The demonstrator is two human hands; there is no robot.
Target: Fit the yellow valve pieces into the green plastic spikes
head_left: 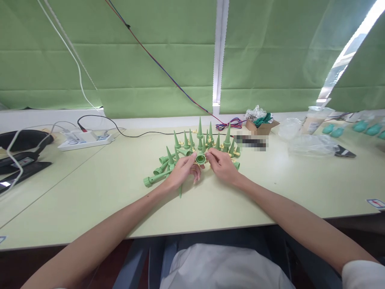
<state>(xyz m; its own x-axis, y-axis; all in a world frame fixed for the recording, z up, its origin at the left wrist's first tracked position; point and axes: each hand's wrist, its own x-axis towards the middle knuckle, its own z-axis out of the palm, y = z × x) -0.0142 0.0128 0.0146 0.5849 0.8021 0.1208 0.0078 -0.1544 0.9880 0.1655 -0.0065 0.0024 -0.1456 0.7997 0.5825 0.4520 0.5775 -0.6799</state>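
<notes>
Both hands meet over a green plastic cone-shaped spike piece (200,159) at the middle of the pale table (90,192). My left hand (182,172) pinches its left side, fingers curled, and a thin green spike (180,190) points down from under that hand. My right hand (222,164) pinches the right side of the same piece. Behind them several green cone spikes (200,138) stand upright with small yellow parts among them. More green spikes (156,172) lie flat to the left of my left hand.
A white power strip (86,140) with cables sits at the back left, beside black devices (21,156). A small cardboard box (261,126), clear plastic bags (309,144), a bottle (314,120) and teal pieces (367,128) lie at the back right. Green blinds hang behind.
</notes>
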